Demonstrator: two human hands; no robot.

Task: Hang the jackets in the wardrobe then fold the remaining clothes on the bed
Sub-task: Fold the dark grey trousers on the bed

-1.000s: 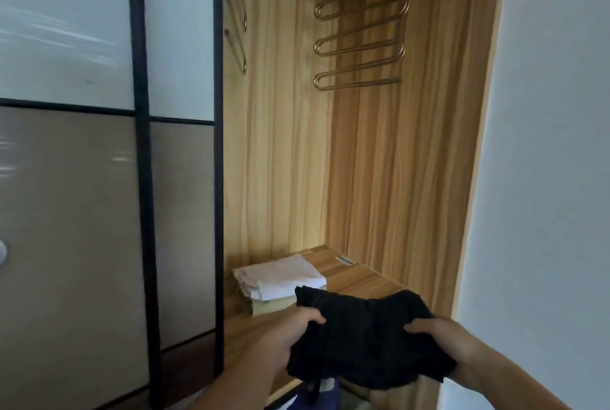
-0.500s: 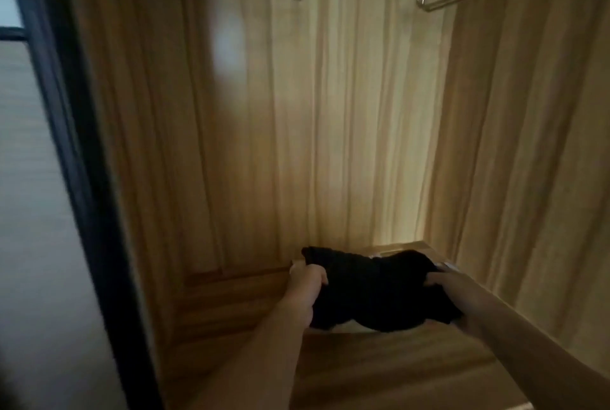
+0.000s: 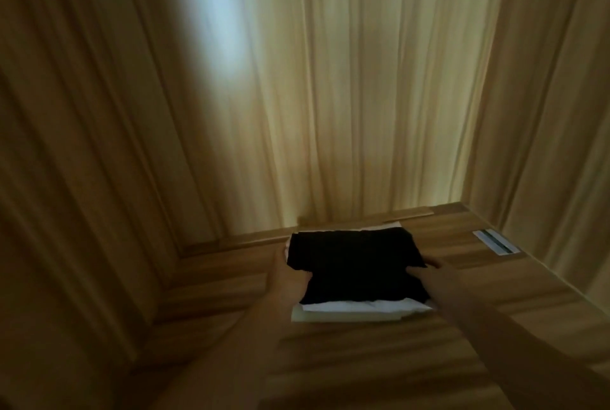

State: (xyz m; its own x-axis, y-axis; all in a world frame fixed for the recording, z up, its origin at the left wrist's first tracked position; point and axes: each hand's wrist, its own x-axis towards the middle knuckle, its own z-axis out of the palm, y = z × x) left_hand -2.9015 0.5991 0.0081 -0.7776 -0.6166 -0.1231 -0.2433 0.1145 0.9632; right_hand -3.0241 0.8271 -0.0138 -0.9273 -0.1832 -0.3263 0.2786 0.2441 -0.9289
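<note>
Both hands at black folded garment (image 3: 355,267) atop white stack (image 3: 350,309): left hand (image 3: 288,272) & right hand (image 3: 429,272) fingers hidden, grip unclear.

The inside of a wooden wardrobe, seen from close up in dim, warm light. The back panel (image 3: 346,96) has pale vertical wood grain and glows brightest near its base. A soft bluish-white patch of light (image 3: 214,13) lies high on its left part. Darker side panels (image 3: 66,145) close in left and right. Below, a wooden shelf (image 3: 379,360) runs across, with a small white label (image 3: 495,242) near its right back corner.
</note>
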